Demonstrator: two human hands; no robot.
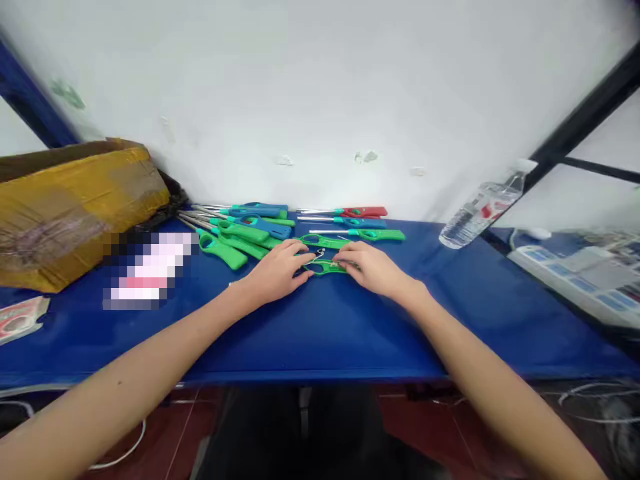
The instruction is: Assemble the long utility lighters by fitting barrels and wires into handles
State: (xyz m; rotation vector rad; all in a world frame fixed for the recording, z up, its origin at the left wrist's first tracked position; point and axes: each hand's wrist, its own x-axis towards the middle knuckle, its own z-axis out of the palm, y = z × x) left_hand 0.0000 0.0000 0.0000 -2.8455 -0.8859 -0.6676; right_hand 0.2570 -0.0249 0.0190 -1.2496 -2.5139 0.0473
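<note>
On the blue table, an open green lighter casing (325, 269) lies between my hands, with small metal parts showing in it. My left hand (280, 270) is closed on its left end, thumb and fingers pinched together. The fingers of my right hand (373, 267) are bunched on its right part and partly cover it. Just behind it lies another green casing piece (320, 241), near the fingertips of both hands. A thin pale wire or small part (321, 253) shows between the two pieces, too small to make out.
Several green and blue long-nosed lighters (245, 232) are heaped at left. Behind my right hand, a red lighter (367, 211), a blue one (365, 222) and a green one (380, 235) lie in rows. A taped box (80, 213), water bottle (483, 207) and parts organizer (575, 273) flank them.
</note>
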